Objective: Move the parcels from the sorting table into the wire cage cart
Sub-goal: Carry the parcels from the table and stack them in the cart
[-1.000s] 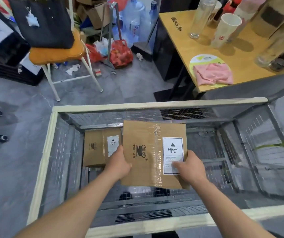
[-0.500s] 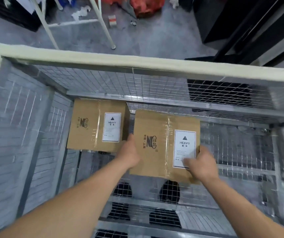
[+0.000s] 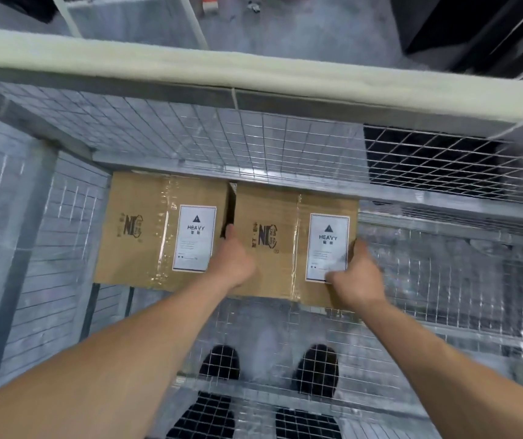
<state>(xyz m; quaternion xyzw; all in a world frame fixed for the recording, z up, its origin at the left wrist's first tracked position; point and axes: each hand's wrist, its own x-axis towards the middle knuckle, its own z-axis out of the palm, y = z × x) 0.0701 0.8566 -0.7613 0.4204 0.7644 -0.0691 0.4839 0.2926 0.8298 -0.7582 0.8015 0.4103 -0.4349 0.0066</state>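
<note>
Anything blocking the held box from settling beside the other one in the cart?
Nothing visible. The held box, gripped by left hand and right hand, sits right beside the first box against the cart's far wall.

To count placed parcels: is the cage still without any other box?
No, a second box lies inside the cage, left of the held box.

We see two taped brown HEAVY-labelled parcels lying flat side by side deep inside the wire cage cart point(image 3: 285, 144): left parcel point(image 3: 146, 229), right parcel point(image 3: 285, 245).
</note>
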